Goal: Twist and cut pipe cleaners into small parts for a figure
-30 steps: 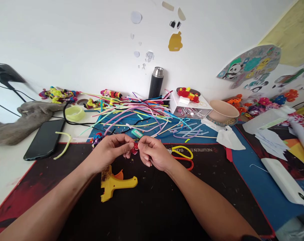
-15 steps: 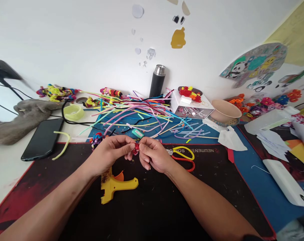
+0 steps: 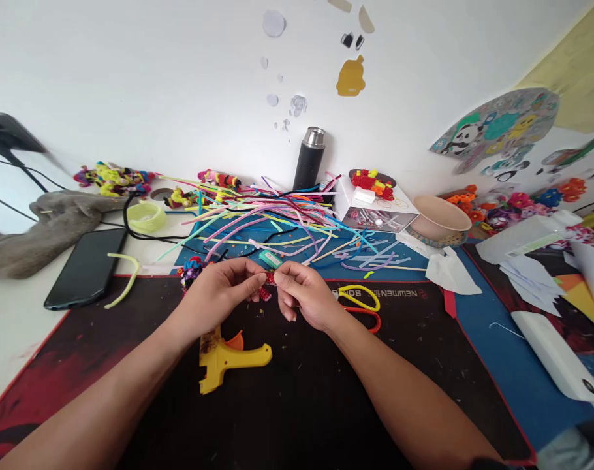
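Between the fingertips of both hands is a small piece of red glittery pipe cleaner (image 3: 265, 294), held over the dark mat and partly hidden by the fingers. My left hand (image 3: 233, 284) pinches it from the left. From the right, my right hand (image 3: 304, 294) pinches it, thumb against forefinger. Below my left hand lies a yellow hot glue gun (image 3: 238, 358) with an orange trigger. Scissors with yellow and red handles (image 3: 363, 294) lie just beyond my right wrist, their blades hidden by the hand. A teal block (image 3: 270, 259) sits just behind the fingertips.
Many coloured pipe cleaners (image 3: 272, 215) are heaped behind the hands. A black thermos (image 3: 309, 158), a white box (image 3: 370, 212) and a beige bowl (image 3: 441, 219) stand by the wall. On the left lies a phone (image 3: 86, 269); on the right, a white power bank (image 3: 556, 356).
The red piece has turned between the fingertips, and its lower end now shows below them. The fingers have shifted slightly, and the camera view has moved a little.
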Motion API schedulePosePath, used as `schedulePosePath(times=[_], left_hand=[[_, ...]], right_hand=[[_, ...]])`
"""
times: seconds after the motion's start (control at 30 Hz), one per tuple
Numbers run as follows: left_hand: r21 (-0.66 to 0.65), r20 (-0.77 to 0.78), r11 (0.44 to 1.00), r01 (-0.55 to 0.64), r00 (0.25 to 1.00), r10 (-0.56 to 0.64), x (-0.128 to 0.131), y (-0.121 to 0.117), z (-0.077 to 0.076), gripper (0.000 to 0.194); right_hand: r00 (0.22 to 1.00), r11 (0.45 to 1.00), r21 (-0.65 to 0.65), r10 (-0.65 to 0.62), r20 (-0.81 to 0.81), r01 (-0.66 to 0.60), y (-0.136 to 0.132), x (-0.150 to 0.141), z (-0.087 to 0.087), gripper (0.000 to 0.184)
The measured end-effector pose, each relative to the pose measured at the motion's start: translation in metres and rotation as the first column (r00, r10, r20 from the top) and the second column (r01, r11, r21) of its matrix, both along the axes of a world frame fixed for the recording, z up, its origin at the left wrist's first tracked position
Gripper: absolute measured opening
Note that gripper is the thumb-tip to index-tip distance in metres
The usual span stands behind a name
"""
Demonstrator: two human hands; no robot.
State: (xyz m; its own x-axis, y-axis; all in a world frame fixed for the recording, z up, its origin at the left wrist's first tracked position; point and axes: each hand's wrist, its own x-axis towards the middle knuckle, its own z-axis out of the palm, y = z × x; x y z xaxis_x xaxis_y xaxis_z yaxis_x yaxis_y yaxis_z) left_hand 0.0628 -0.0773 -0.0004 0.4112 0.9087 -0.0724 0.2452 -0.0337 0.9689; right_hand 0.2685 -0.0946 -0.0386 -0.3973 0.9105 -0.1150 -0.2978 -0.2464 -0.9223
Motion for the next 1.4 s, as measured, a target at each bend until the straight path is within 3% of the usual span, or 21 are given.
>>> schedulePosePath(times=[0.17, 0.53, 0.67, 0.8, 0.97, 1.07, 1.13, 1.27, 1.4], left_hand=[[0.082, -0.109, 0.995, -0.065, 0.991, 0.074, -0.004, 0.002, -0.001, 0.047], [0.135, -0.242, 0.991, 0.014, 0.97, 0.019, -0.005, 0.002, -0.006, 0.04], [0.282, -0.323, 0.959, 0.012, 0.943, 0.083, -0.009, 0.006, -0.006, 0.036], [0.466, -0.484, 0.858, 0.218, 0.874, 0.041, -0.007, 0.008, -0.017, 0.024], [0.433, -0.635, 0.811, 0.392, 0.772, -0.034, -0.004, 0.007, -0.029, 0.017], [0.425, -0.625, 0.829, 0.364, 0.78, -0.022, -0.004, 0.006, -0.026, 0.006], [0.388, -0.573, 0.877, 0.285, 0.82, -0.013, -0.005, 0.006, -0.023, 0.004], [0.198, -0.405, 0.974, 0.107, 0.914, -0.018, -0.005, 0.005, -0.018, 0.014], [0.143, -0.282, 0.988, 0.053, 0.959, -0.01, -0.003, 0.005, -0.018, 0.027]], right_hand=[[0.995, 0.998, 0.042, -0.043, 0.091, 0.039, 0.001, 0.005, 0.005, 0.04], [0.931, 0.992, 0.124, -0.035, 0.364, -0.011, 0.003, 0.009, 0.003, 0.029], [0.905, 0.991, 0.133, -0.082, 0.419, 0.028, 0.005, 0.011, 0.002, 0.028], [0.864, 0.984, 0.167, -0.132, 0.486, 0.056, 0.006, 0.012, 0.0, 0.022], [0.803, 0.978, 0.202, -0.165, 0.572, 0.057, 0.004, 0.01, 0.0, 0.015], [0.791, 0.977, 0.206, -0.161, 0.59, 0.045, 0.004, 0.01, 0.0, 0.015], [0.803, 0.979, 0.198, -0.152, 0.576, 0.043, 0.004, 0.01, -0.001, 0.016], [0.851, 0.986, 0.152, -0.132, 0.509, 0.062, 0.005, 0.01, -0.002, 0.023], [0.875, 0.987, 0.146, -0.125, 0.468, 0.063, 0.005, 0.011, -0.002, 0.028]])
